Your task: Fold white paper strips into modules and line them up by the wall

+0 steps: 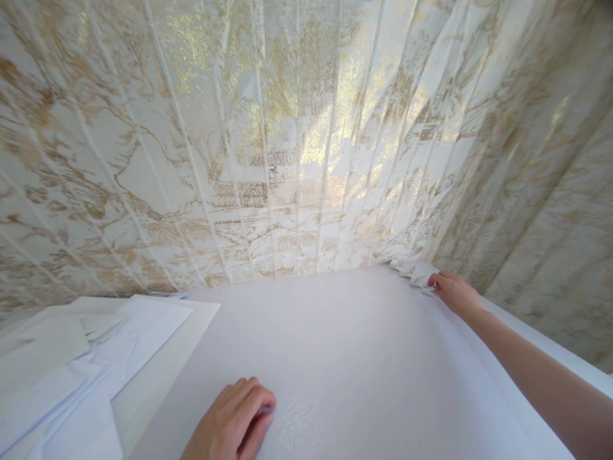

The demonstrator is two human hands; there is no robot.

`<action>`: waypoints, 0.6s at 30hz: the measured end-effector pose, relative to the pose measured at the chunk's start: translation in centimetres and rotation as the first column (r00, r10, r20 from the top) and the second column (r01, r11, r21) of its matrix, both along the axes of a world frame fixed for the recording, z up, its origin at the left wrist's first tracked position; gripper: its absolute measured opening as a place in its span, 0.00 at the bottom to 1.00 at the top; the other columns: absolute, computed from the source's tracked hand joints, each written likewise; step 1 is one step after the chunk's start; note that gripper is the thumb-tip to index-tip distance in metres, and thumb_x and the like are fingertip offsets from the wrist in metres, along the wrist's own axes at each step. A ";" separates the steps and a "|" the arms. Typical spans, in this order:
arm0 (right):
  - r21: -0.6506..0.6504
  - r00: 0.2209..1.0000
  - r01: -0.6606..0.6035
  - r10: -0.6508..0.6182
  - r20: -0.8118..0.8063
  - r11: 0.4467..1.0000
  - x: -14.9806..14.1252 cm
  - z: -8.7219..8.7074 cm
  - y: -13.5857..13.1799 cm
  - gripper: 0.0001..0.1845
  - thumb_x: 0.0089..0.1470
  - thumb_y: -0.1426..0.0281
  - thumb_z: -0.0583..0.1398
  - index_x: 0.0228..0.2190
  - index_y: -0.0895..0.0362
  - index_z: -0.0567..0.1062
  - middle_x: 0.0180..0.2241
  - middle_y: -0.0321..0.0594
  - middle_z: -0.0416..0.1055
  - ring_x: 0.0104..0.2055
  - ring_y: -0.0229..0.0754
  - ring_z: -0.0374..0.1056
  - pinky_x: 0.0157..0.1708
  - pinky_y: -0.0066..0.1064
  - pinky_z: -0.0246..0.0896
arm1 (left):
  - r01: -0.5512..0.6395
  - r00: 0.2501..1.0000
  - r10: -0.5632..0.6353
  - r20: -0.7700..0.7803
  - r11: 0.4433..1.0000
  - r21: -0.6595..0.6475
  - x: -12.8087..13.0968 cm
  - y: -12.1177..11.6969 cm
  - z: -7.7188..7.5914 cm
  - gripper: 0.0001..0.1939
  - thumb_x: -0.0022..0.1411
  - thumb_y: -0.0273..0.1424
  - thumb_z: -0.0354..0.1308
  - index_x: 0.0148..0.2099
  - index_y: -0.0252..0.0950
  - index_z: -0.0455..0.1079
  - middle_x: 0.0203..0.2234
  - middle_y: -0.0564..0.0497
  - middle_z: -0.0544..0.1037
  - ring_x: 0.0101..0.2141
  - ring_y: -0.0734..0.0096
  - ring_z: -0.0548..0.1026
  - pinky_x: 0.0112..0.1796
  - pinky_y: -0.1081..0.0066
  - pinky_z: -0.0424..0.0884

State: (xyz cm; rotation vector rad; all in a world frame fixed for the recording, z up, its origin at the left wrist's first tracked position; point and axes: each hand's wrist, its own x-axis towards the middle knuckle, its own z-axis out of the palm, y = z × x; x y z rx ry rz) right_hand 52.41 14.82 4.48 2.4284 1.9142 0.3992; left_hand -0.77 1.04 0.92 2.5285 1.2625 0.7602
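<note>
My left hand (234, 418) rests on the white tabletop (330, 345) at the bottom of the view. Its fingers curl loosely toward the thumb, and nothing shows in them. Stretched out to the far right corner, my right hand (454, 291) pinches at a small crumpled white piece (419, 280), which looks like paper. More crumpled white bits (398, 267) lie just left of it, along the back edge. The tips of the right fingers are partly hidden.
White sheets and cut pieces of paper (100, 358) lie in a loose, overlapping pile at the left. A pleated curtain (287, 140) with a gold and brown landscape pattern hangs behind the table and down its right side.
</note>
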 end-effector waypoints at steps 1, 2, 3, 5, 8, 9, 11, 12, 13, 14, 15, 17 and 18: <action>0.000 1.000 0.000 0.000 -0.002 1.000 0.0 0.0 0.0 0.13 0.64 0.66 0.59 0.49 0.55 0.72 0.52 0.44 0.70 0.48 0.45 0.70 0.46 0.41 0.69 | 0.006 1.000 -0.006 -0.006 1.000 -0.002 0.0 0.0 0.0 0.07 0.69 0.31 0.49 0.37 0.42 0.66 0.29 0.56 0.73 0.31 0.70 0.72 0.35 0.72 0.67; 0.000 1.000 0.001 -0.001 -0.005 1.000 -0.1 0.0 0.0 0.13 0.65 0.66 0.59 0.49 0.54 0.72 0.52 0.44 0.70 0.48 0.45 0.70 0.46 0.41 0.69 | 0.012 1.000 -0.013 -0.014 1.000 -0.004 0.0 0.0 0.0 0.07 0.69 0.31 0.49 0.37 0.41 0.65 0.29 0.55 0.73 0.32 0.70 0.72 0.35 0.72 0.67; -0.001 1.000 0.003 -0.003 -0.008 1.000 -0.1 0.0 0.0 0.13 0.65 0.66 0.59 0.49 0.54 0.72 0.52 0.44 0.70 0.48 0.45 0.70 0.46 0.41 0.69 | 0.020 1.000 -0.021 -0.024 1.000 -0.009 0.0 0.0 0.0 0.07 0.69 0.30 0.49 0.37 0.41 0.65 0.30 0.55 0.73 0.32 0.70 0.72 0.35 0.72 0.67; -0.002 1.000 0.005 -0.005 -0.013 1.000 -0.1 -0.1 0.1 0.13 0.65 0.66 0.59 0.49 0.54 0.72 0.52 0.44 0.70 0.48 0.45 0.70 0.46 0.41 0.69 | 0.025 0.999 -0.025 -0.031 1.000 -0.019 -0.1 0.1 0.0 0.07 0.70 0.30 0.49 0.37 0.41 0.65 0.30 0.55 0.73 0.32 0.71 0.72 0.35 0.72 0.67; -0.004 1.000 0.012 -0.012 -0.020 1.000 0.1 -0.2 0.2 0.13 0.64 0.66 0.59 0.50 0.55 0.72 0.52 0.44 0.70 0.47 0.45 0.71 0.46 0.42 0.70 | 0.022 1.000 -0.023 -0.020 0.999 -0.030 -0.2 0.1 -0.1 0.07 0.70 0.31 0.49 0.38 0.41 0.65 0.30 0.55 0.73 0.33 0.70 0.72 0.36 0.71 0.67; -0.004 1.000 0.014 -0.014 -0.023 1.000 0.1 -0.3 0.3 0.14 0.64 0.66 0.59 0.50 0.56 0.72 0.52 0.44 0.70 0.47 0.46 0.71 0.46 0.42 0.70 | 0.023 1.000 -0.024 -0.015 0.999 -0.029 -0.2 0.1 -0.1 0.07 0.70 0.31 0.49 0.38 0.41 0.65 0.31 0.55 0.73 0.33 0.70 0.72 0.36 0.71 0.67; -0.006 0.999 0.014 -0.014 -0.029 1.000 0.2 -0.3 0.3 0.15 0.64 0.66 0.59 0.50 0.56 0.71 0.51 0.44 0.70 0.47 0.46 0.71 0.45 0.43 0.70 | 0.019 1.000 -0.019 -0.006 0.999 -0.026 -0.2 0.1 -0.1 0.07 0.70 0.31 0.49 0.38 0.41 0.65 0.30 0.55 0.73 0.33 0.70 0.72 0.37 0.71 0.67; -0.007 0.999 0.010 -0.010 -0.032 1.000 0.3 -0.3 0.3 0.15 0.64 0.66 0.59 0.50 0.57 0.71 0.51 0.44 0.70 0.47 0.46 0.71 0.45 0.43 0.70 | 0.019 1.000 -0.019 -0.004 1.000 -0.023 -0.2 0.1 -0.1 0.07 0.70 0.31 0.49 0.38 0.41 0.65 0.30 0.55 0.73 0.33 0.70 0.72 0.36 0.71 0.67; -0.007 0.999 0.006 -0.006 -0.035 1.000 0.3 -0.4 0.3 0.15 0.64 0.66 0.59 0.50 0.56 0.71 0.51 0.44 0.70 0.47 0.46 0.71 0.46 0.43 0.70 | 0.021 1.000 -0.021 -0.007 0.999 -0.026 -0.2 0.1 -0.1 0.07 0.70 0.31 0.49 0.37 0.41 0.65 0.30 0.55 0.73 0.32 0.70 0.72 0.36 0.71 0.67; -0.007 0.999 0.002 -0.002 -0.037 1.000 0.3 -0.3 0.3 0.14 0.64 0.66 0.59 0.50 0.56 0.71 0.52 0.44 0.70 0.48 0.46 0.71 0.46 0.43 0.70 | 0.023 1.000 -0.024 -0.009 0.999 -0.027 -0.2 0.0 0.0 0.07 0.70 0.31 0.49 0.37 0.41 0.65 0.30 0.55 0.73 0.32 0.70 0.72 0.36 0.71 0.67; -0.008 0.999 -0.001 0.000 -0.041 1.000 0.3 -0.3 0.3 0.14 0.64 0.66 0.59 0.50 0.56 0.71 0.52 0.44 0.70 0.48 0.46 0.71 0.46 0.43 0.70 | 0.025 1.000 -0.025 -0.013 0.999 -0.032 -0.2 0.0 0.0 0.07 0.70 0.31 0.49 0.37 0.41 0.65 0.30 0.55 0.73 0.32 0.70 0.72 0.36 0.71 0.67; -0.008 0.999 -0.003 0.003 -0.048 1.000 0.3 -0.2 0.2 0.14 0.64 0.66 0.59 0.50 0.56 0.72 0.52 0.44 0.70 0.48 0.46 0.71 0.46 0.42 0.70 | 0.021 1.000 -0.022 -0.017 0.999 -0.032 -0.1 0.0 0.1 0.07 0.70 0.31 0.49 0.37 0.41 0.65 0.30 0.55 0.73 0.32 0.70 0.72 0.36 0.71 0.67; -0.008 0.999 -0.004 0.004 -0.053 1.000 0.3 -0.2 0.2 0.14 0.64 0.66 0.59 0.50 0.56 0.72 0.51 0.44 0.70 0.48 0.46 0.71 0.46 0.42 0.70 | 0.017 1.000 -0.018 -0.018 0.999 -0.027 -0.1 0.0 0.1 0.07 0.70 0.31 0.49 0.37 0.41 0.65 0.30 0.55 0.73 0.32 0.70 0.72 0.35 0.71 0.67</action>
